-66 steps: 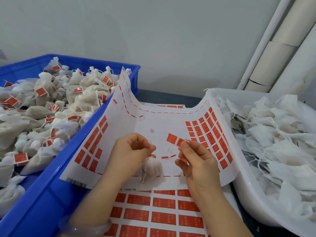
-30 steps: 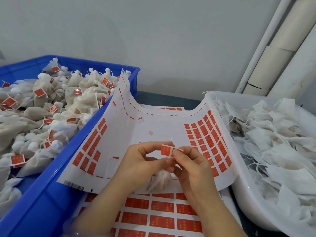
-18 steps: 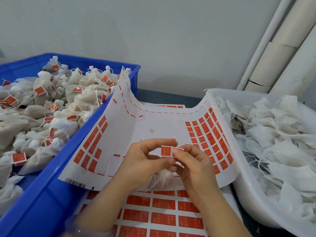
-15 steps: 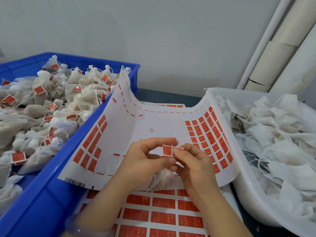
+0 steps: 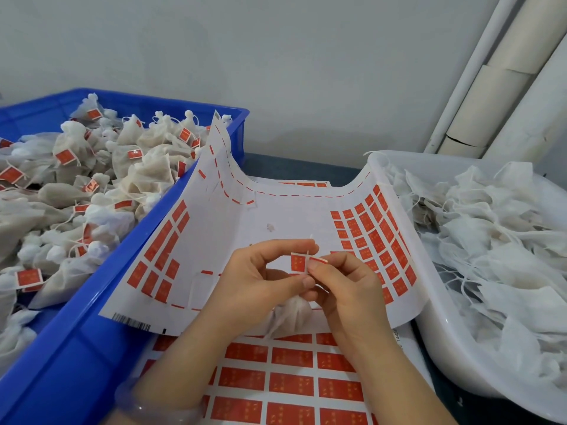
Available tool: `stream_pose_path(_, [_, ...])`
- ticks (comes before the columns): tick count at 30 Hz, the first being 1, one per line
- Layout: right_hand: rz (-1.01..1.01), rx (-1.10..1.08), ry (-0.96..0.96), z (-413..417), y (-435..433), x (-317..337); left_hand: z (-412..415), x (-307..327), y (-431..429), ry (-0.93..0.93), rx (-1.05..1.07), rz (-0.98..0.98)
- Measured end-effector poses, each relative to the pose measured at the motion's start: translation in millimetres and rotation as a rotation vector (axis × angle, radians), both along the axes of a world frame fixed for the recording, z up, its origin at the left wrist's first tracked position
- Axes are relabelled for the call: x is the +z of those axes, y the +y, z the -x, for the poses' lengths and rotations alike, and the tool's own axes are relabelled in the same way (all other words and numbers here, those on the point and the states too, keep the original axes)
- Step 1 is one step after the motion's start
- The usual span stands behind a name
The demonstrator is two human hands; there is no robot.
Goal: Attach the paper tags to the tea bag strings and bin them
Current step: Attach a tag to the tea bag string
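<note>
Over the middle of the bench (image 5: 294,167), towards its front edge, both hands meet on one red paper tag (image 5: 298,262). The left hand (image 5: 254,280) has its forefinger curled over the top of the tag and its thumb below, pinching it. The right hand (image 5: 346,289) nips the tag's right half between thumb and forefinger, where the paper bends into a fold. A thin white string (image 5: 310,239) pokes up just behind the tag; it seems to run through the fold, though the fingers hide that spot. The tea bag (image 5: 291,314) hangs below the two hands, its gathered neck tucked between the palms, over the near edge of a curled sticker sheet (image 5: 245,234). That sheet is mostly stripped in the middle, with red tags left along its left and right sides, and its sides ride up against the containers on either hand. A fuller sheet (image 5: 291,381) of red tags lies flat under it at the front edge. Along the bench's left edge stands a blue crate (image 5: 76,348) heaped with tagged bags (image 5: 92,185). Along the right edge a white tub (image 5: 445,348) holds untagged bags (image 5: 491,240) with loose strings. A pale bracelet (image 5: 153,406) circles the left wrist.
</note>
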State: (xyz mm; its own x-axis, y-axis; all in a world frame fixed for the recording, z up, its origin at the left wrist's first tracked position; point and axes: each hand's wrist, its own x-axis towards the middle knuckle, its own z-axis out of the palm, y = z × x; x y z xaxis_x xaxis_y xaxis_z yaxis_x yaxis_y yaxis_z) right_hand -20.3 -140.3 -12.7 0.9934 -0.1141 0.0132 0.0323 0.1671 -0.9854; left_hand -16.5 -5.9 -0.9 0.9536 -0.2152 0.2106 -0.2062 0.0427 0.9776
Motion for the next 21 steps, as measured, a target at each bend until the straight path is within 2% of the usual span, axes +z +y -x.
stream_pose_path(12, [0.095, -0.111, -0.103, 4.2, 2.5, 1.5, 2.6, 4.5, -0.1, -0.014, 0.055, -0.004])
stream_pose_path(16, [0.137, -0.11, -0.145, 6.0, 2.8, 3.6, 1.9, 3.2, -0.5, 0.051, 0.079, -0.016])
stream_pose_path(21, [0.201, -0.105, -0.183, 6.8, 2.7, 6.8, 0.2, 3.0, 0.5, 0.016, 0.095, -0.004])
